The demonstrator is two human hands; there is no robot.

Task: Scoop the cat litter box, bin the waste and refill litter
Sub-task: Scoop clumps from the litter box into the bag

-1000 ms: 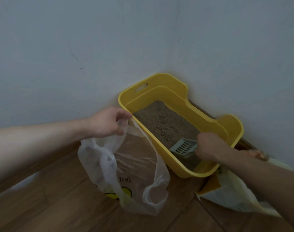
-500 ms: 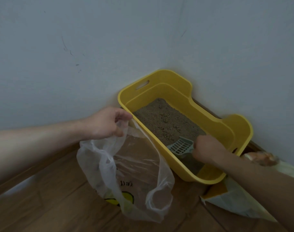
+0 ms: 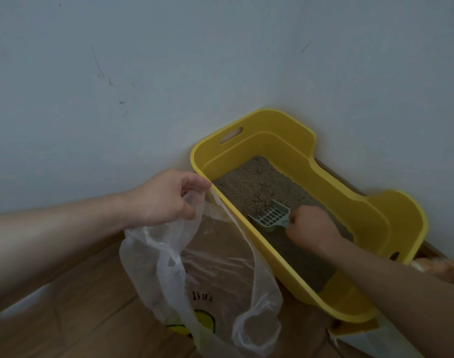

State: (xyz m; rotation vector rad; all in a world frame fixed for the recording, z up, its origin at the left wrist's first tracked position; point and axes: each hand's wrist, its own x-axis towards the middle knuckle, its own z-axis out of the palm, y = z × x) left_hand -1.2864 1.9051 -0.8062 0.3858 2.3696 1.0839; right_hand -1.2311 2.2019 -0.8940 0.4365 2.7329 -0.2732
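Observation:
A yellow litter box [image 3: 391, 218] stands in the room's corner, its floor covered with brown litter [image 3: 256, 187]. My right hand [image 3: 311, 226] is inside the box and grips the handle of a pale grey slotted scoop [image 3: 271, 215], whose front edge is pushed into a mound of litter. My left hand [image 3: 166, 197] pinches the rim of a clear plastic bag [image 3: 207, 285] and holds it open just left of the box's near wall. The bag bears a yellow print near its bottom.
White walls [image 3: 143, 73] meet behind the box. The floor [image 3: 65, 319] is wooden planks. A litter sack [image 3: 370, 339] lies at the lower right, partly under my right arm and touching the box's near corner.
My right hand has pushed the scoop forward along the box, away from the near end, and litter has piled up at its front edge. My left hand still holds the bag open.

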